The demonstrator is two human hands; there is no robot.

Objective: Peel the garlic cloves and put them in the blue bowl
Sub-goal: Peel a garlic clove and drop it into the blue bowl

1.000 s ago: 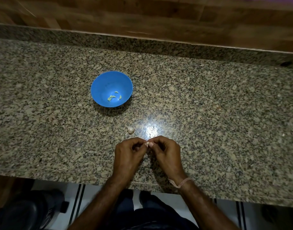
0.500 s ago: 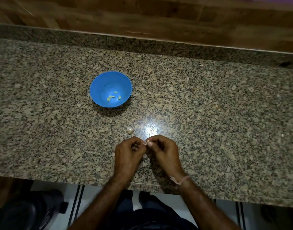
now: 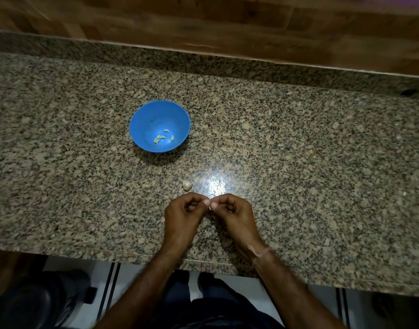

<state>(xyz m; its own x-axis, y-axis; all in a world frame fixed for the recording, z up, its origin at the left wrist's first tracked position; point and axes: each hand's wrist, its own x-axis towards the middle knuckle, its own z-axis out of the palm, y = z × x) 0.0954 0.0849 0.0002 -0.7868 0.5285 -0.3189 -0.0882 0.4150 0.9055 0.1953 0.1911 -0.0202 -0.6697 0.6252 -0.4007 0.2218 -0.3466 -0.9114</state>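
Note:
A blue bowl [image 3: 142,122] stands on the granite counter with several peeled garlic cloves [image 3: 160,138] in its bottom. One unpeeled garlic piece [image 3: 187,185] lies on the counter just beyond my hands. My left hand [image 3: 183,216] and my right hand [image 3: 235,214] meet fingertip to fingertip near the counter's front edge. Between them they pinch a small pale garlic clove [image 3: 213,205], mostly hidden by the fingers.
The granite counter [image 3: 310,176] runs the full width, with a raised granite strip and a wooden wall [image 3: 227,22] behind. A bright light glare [image 3: 215,186] sits just past my hands. Below the front edge are a tiled floor and a dark object [image 3: 35,302] at lower left.
My hands have stayed together over the same spot, with small finger movements on the clove. The bowl and the loose garlic piece have not moved.

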